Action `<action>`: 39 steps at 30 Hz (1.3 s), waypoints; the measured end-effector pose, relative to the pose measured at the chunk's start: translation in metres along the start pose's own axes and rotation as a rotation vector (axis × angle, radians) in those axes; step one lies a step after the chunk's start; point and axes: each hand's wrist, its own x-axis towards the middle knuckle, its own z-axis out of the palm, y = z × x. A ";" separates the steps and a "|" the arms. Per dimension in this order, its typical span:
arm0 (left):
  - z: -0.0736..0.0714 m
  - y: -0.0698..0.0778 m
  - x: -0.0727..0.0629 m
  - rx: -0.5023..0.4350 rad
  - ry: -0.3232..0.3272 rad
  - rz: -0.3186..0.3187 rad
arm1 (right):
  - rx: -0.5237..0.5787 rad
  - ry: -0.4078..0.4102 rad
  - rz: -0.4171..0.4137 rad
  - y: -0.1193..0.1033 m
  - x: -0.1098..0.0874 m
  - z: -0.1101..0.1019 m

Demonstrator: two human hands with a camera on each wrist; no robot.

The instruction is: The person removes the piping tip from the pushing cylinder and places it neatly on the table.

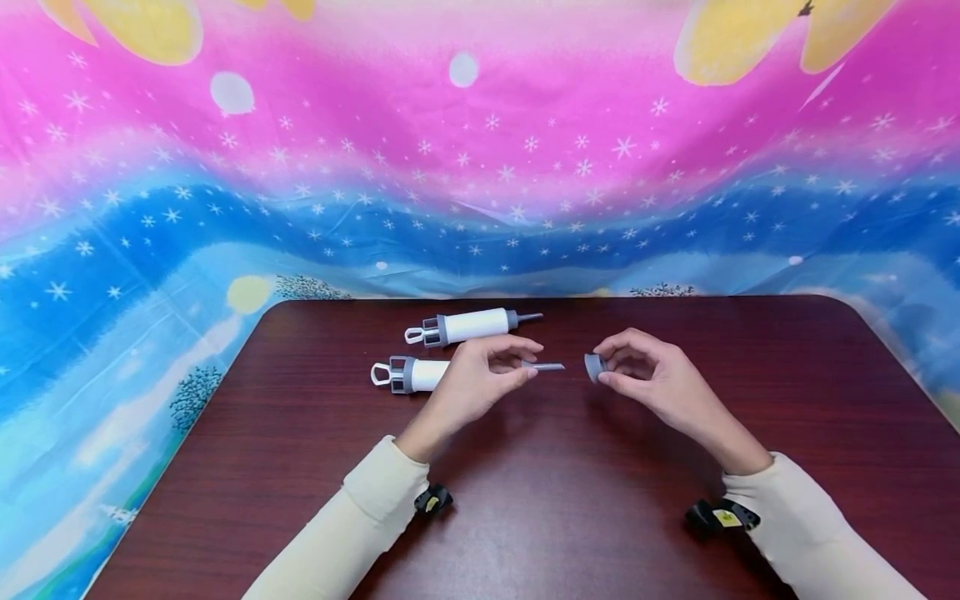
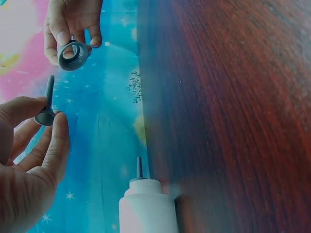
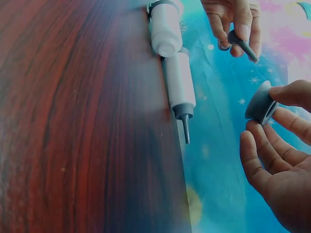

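Observation:
Between thumb and fingers, my left hand (image 1: 468, 379) pinches a slim grey nozzle (image 1: 547, 367) by its flared base, its tip pointing at the other hand. My right hand (image 1: 663, 375) holds a grey ring-shaped collar (image 1: 592, 369) by its edge, a short gap away from the nozzle tip. The left wrist view shows the round opening through the collar (image 2: 63, 61). Behind the left hand lies a white syringe-like tube (image 1: 427, 376), partly hidden in the head view; its bare white neck (image 3: 167, 50) shows in the right wrist view.
Farther back lies a second white tube (image 1: 476, 325) with a grey nozzle fitted and a pull handle (image 1: 415, 335). Both tubes rest on the dark wood-grain table (image 1: 540, 517). A pink and blue patterned cloth (image 1: 480, 167) hangs behind its back edge.

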 end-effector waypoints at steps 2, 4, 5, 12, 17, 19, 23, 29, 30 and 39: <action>0.000 0.000 -0.001 0.018 -0.002 0.012 | -0.029 0.004 -0.002 0.002 -0.001 -0.001; 0.000 0.000 -0.001 0.037 -0.005 0.023 | -0.054 0.006 -0.003 0.003 -0.001 -0.001; 0.001 -0.001 -0.002 0.046 -0.005 0.029 | -0.065 0.006 -0.002 0.004 -0.001 -0.001; 0.001 -0.005 -0.001 0.194 0.000 0.097 | -0.171 0.016 0.008 0.011 -0.003 -0.003; 0.001 -0.005 -0.001 0.248 0.001 0.085 | -0.234 0.008 0.024 0.015 -0.004 -0.005; 0.000 -0.005 0.000 0.251 -0.002 0.078 | -0.256 0.002 0.040 0.016 -0.003 -0.006; -0.003 -0.004 0.001 0.239 0.005 0.072 | -0.292 -0.009 0.076 0.018 -0.002 -0.008; -0.006 -0.003 0.004 0.233 0.016 0.071 | -0.345 -0.055 0.159 0.022 0.000 -0.010; -0.006 -0.003 0.004 0.233 0.015 0.068 | -0.354 -0.062 0.172 0.023 0.001 -0.011; 0.009 -0.004 0.010 0.335 -0.062 0.010 | -0.434 -0.094 0.198 0.032 0.002 -0.010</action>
